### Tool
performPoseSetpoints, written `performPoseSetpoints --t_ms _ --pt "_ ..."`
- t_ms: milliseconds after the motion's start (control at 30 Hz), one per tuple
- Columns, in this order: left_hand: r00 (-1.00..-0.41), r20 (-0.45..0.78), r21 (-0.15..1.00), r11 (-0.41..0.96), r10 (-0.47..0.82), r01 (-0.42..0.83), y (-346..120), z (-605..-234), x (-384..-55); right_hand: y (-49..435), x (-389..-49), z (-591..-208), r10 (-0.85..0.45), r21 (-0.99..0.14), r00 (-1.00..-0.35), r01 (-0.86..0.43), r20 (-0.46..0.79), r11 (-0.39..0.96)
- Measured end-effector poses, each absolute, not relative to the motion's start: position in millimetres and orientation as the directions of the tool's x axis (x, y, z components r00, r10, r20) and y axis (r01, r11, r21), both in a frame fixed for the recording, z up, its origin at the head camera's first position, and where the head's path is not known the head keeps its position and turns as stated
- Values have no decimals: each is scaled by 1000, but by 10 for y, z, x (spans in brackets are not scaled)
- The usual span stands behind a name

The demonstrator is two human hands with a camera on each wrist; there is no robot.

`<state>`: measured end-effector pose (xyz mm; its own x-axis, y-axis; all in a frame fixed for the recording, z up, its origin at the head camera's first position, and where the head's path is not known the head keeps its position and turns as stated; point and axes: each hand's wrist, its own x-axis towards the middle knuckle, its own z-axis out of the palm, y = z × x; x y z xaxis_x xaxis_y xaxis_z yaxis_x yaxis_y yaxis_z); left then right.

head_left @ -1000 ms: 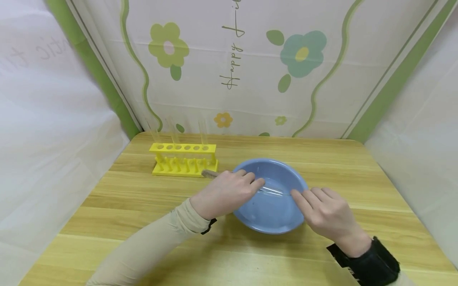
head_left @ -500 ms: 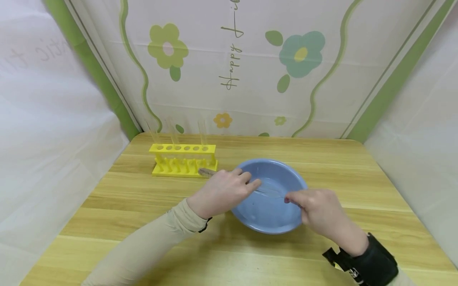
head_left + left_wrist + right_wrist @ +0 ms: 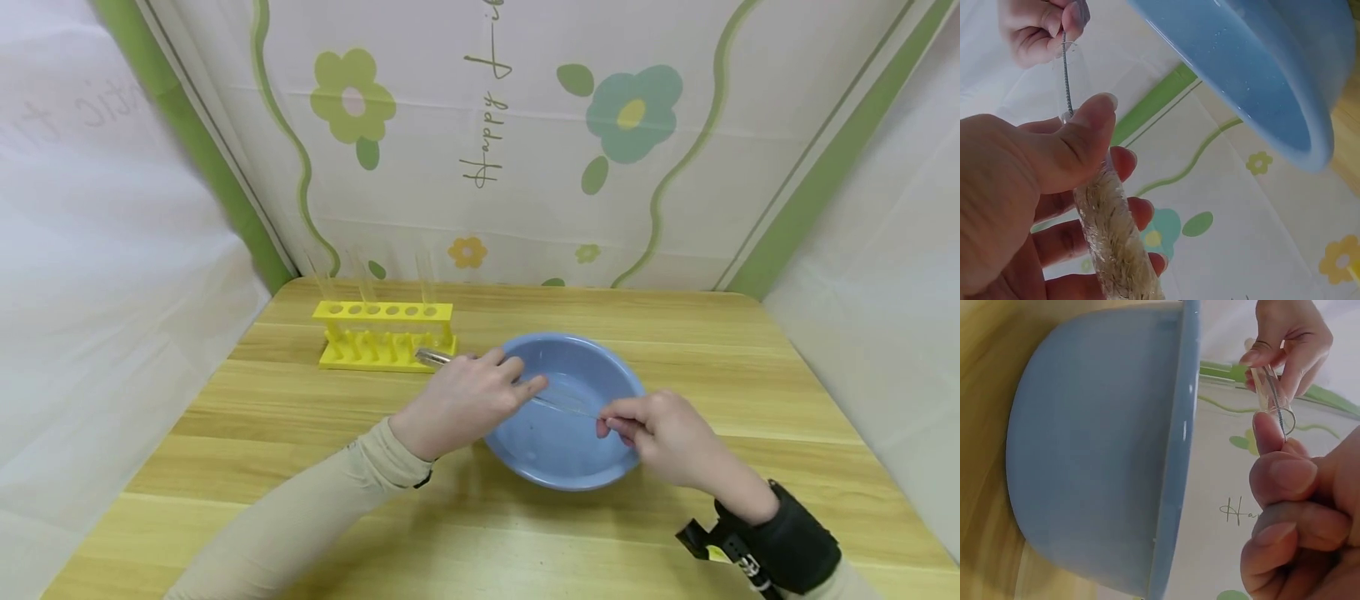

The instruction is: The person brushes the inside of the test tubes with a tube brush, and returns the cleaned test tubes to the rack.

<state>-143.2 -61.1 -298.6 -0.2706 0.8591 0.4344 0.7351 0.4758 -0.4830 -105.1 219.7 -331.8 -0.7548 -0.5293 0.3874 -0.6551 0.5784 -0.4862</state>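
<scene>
Over the blue basin [image 3: 570, 467], my left hand [image 3: 472, 404] grips a clear glass test tube [image 3: 1072, 65] at a slant. Inside the tube sit the pale bristles of a test tube brush [image 3: 1113, 234], and its twisted wire handle [image 3: 1067, 78] runs out through the open mouth. My right hand [image 3: 667, 437] pinches that wire just past the tube's mouth, between thumb and fingers. In the head view, the tube's closed end shows beyond my left knuckles, near the yellow rack.
A yellow test tube rack [image 3: 386, 312] stands at the back left with three clear tubes [image 3: 425, 279] upright in it. The basin has drops on its inner wall and rests on the wooden table [image 3: 300, 417]. A flowered curtain [image 3: 525, 208] hangs behind.
My right hand has turned on the wire, its thumb and fingertips now showing, and moved slightly left. My left hand has shifted a little left with the tube.
</scene>
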Motion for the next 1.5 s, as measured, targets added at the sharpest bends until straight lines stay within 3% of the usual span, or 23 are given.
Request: performPoseSetpoints --t_ms 133,300,800,1200,1500 --pt "-269 439 -483 478 857 734 -616 -2974 -1425 2234 -1048 -3280 -529 -628 -809 -556 256 544" --pt "-266 434 -488 473 861 733 -619 -2963 -1414 2275 -1056 -3256 -547 -739 -825 -456 143 496" --pt "-257 436 -493 467 863 734 -621 -2969 -1430 2384 -1154 -3256 -581 -898 -812 -223 -44 380" --pt "-261 438 -461 464 860 757 -646 -2980 -1471 2511 -1242 -3300 -662 -934 -749 -224 -17 278" --pt "-283 432 -454 477 856 752 -665 -2962 -1478 2572 -1239 -3297 -659 -928 -751 -230 -22 293"
